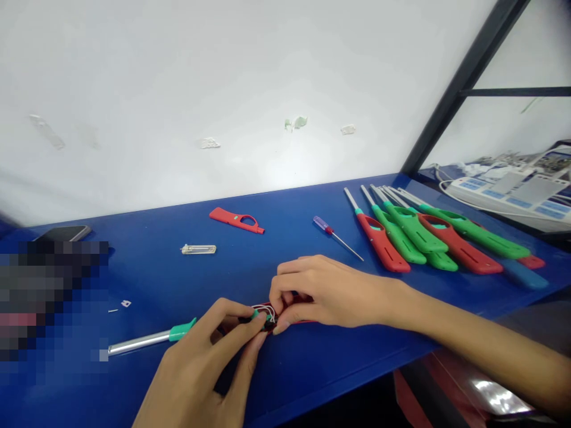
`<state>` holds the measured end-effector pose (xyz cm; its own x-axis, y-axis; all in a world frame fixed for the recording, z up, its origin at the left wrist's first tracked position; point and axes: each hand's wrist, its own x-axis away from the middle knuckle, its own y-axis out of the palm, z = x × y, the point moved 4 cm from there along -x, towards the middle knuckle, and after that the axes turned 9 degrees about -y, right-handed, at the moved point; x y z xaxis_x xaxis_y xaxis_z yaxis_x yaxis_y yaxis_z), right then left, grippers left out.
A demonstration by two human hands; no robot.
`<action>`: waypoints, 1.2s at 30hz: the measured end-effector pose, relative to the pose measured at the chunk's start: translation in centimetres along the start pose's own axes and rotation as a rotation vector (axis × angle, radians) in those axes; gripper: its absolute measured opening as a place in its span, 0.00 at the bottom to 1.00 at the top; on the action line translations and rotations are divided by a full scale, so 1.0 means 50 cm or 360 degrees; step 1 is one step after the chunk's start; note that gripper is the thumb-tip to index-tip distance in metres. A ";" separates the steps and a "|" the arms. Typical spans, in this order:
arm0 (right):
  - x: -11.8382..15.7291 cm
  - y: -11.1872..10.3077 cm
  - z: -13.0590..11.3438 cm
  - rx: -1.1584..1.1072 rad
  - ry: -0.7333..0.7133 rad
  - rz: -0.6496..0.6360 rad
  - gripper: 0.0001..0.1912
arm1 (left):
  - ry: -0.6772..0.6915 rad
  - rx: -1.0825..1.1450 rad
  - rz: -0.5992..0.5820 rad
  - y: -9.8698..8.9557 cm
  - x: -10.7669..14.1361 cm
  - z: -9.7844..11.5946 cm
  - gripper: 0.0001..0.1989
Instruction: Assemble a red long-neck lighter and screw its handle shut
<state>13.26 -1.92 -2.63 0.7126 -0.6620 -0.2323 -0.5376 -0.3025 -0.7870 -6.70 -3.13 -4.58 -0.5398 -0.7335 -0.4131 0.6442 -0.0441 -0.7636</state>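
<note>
My left hand [209,356] is closed around an opened gas lighter near the table's front edge, its thumb and fingertips pressed at a small green part [256,313]. Thin white wires [269,308] curl out between the two hands. From the right, my right hand [328,291] pinches at the wires inside the red lighter casing [307,321]; the fingers hide most of it. A silver lighter tube [143,343] with a green collar [181,330] sticks out to the left. Farther back lie a loose red casing half [225,216] and a clear fuel tank [198,249].
A purple-handled screwdriver [332,230] lies behind my right hand. Several red and green lighters [419,232] rest in a group at the right. A dark phone [66,233] is at the far left. Beyond a black frame post [450,95] stands a white power strip [513,193].
</note>
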 end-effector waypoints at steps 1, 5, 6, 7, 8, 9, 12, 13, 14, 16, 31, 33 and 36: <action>0.000 0.000 0.000 0.0003 -0.0001 -0.0001 0.08 | 0.0006 -0.0008 0.0005 0.000 0.001 0.001 0.10; 0.001 0.001 0.000 0.0023 0.0009 0.0002 0.09 | 0.0026 -0.0023 0.0010 0.003 0.001 -0.001 0.10; 0.001 0.001 0.000 0.0024 0.0011 -0.0001 0.08 | 0.0031 -0.0027 0.0015 0.004 0.001 -0.002 0.10; 0.001 0.001 0.000 0.0024 0.0014 -0.0004 0.08 | 0.0034 -0.0035 0.0017 0.005 0.000 -0.002 0.10; 0.001 0.001 0.000 0.0023 0.0016 -0.0005 0.08 | 0.0040 -0.0044 0.0020 0.006 -0.001 -0.002 0.10; 0.001 0.000 -0.001 0.0021 0.0017 -0.0006 0.08 | 0.0041 -0.0054 0.0026 0.006 -0.002 -0.002 0.10; 0.000 0.000 -0.001 0.0024 0.0024 -0.0008 0.08 | 0.0047 -0.0087 0.0035 0.006 -0.003 0.000 0.11; 0.000 0.000 -0.002 0.0026 0.0024 -0.0007 0.08 | 0.0052 -0.0094 0.0042 0.006 -0.003 0.000 0.11; 0.000 0.000 -0.002 0.0030 0.0025 -0.0010 0.08 | 0.0053 -0.0099 0.0044 0.005 -0.002 0.000 0.11; 0.000 0.000 -0.002 0.0039 0.0026 -0.0015 0.08 | 0.0052 -0.0105 0.0044 0.005 -0.001 0.000 0.11; 0.003 -0.019 -0.015 0.0349 -0.0235 0.0372 0.10 | 0.0038 -0.0169 0.0018 0.015 -0.003 -0.005 0.10; 0.002 -0.018 -0.010 0.0476 -0.0229 0.0414 0.12 | 0.0035 -0.0169 0.0019 0.016 -0.003 -0.007 0.10; 0.001 -0.003 0.004 0.0666 -0.0240 0.0228 0.26 | 0.0039 -0.0180 0.0015 0.015 -0.002 -0.010 0.10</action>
<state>13.46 -1.76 -2.63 0.7187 -0.5607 -0.4112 -0.4292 0.1077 -0.8968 -6.42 -2.77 -5.38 -0.5480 -0.7164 -0.4318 0.5850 0.0407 -0.8100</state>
